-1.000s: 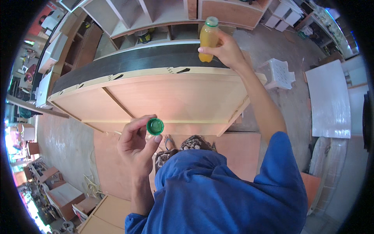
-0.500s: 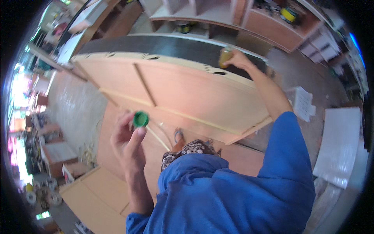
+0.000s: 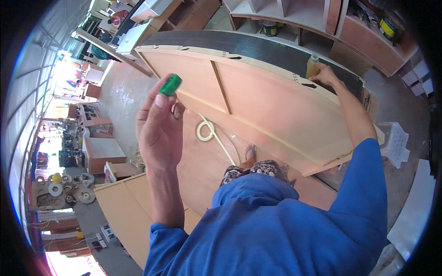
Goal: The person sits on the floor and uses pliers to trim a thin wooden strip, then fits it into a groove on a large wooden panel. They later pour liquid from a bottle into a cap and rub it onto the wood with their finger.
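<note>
Between the thumb and fingers of my left hand [image 3: 161, 124] is a small green cap [image 3: 171, 85], seen from its side and held up in the air. My right arm reaches out to the far right, where my right hand [image 3: 326, 76] grips a small bottle of yellowish liquid [image 3: 312, 66]. That bottle is at the dark top edge of a large wooden cabinet panel [image 3: 276, 110]; whether it rests on the surface I cannot tell. Dark arrow-like marks run along the panel's pale edge strip [image 3: 267, 71].
A roll of pale edging strip [image 3: 205, 131] lies on the wooden board underfoot. To the right sits a white plastic stool [image 3: 394, 145]. Open shelving [image 3: 287, 14] stands beyond the panel. At lower left are a light board [image 3: 124, 198] and several round rolls [image 3: 55, 189].
My view has swung left, so the scene sits farther right. My left hand has risen and turned the green cap from its open face to its side. My right hand still holds the bottle.
</note>
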`<state>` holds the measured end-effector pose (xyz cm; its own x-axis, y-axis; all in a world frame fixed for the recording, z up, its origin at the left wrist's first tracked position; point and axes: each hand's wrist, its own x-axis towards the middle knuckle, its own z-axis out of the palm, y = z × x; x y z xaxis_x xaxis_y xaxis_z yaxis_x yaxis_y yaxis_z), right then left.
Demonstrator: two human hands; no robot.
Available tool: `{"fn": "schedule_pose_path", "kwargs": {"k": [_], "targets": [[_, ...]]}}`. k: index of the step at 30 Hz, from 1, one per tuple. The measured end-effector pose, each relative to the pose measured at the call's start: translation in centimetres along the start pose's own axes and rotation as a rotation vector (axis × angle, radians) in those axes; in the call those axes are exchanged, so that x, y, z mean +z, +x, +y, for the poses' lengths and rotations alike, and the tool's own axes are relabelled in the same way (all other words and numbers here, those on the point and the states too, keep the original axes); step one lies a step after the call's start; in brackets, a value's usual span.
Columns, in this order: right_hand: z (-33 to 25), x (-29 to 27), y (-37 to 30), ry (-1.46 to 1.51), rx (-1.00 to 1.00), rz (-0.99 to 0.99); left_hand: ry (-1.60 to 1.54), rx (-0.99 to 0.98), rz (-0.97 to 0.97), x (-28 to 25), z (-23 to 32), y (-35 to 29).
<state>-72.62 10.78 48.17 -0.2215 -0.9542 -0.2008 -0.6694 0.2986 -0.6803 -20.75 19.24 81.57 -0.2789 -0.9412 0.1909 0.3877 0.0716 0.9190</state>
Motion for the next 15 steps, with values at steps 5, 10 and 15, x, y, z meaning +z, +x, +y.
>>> {"fn": "schedule_pose_path", "kwargs": {"k": [5, 10, 15], "targets": [[0.5, -0.9, 0.4, 0.002, -0.023, -0.128, 0.013, 0.062, -0.031, 1.0, 2.6, 0.8], [1.1, -1.8, 0.9, 0.098, -0.084, -0.178, 0.058, 0.099, -0.053, 1.2, 3.0, 0.8], [1.6, -1.6, 1.1, 0.240, -0.086, -0.254, 0.068, 0.113, -0.126, 0.8, 2.6, 0.4]]}}
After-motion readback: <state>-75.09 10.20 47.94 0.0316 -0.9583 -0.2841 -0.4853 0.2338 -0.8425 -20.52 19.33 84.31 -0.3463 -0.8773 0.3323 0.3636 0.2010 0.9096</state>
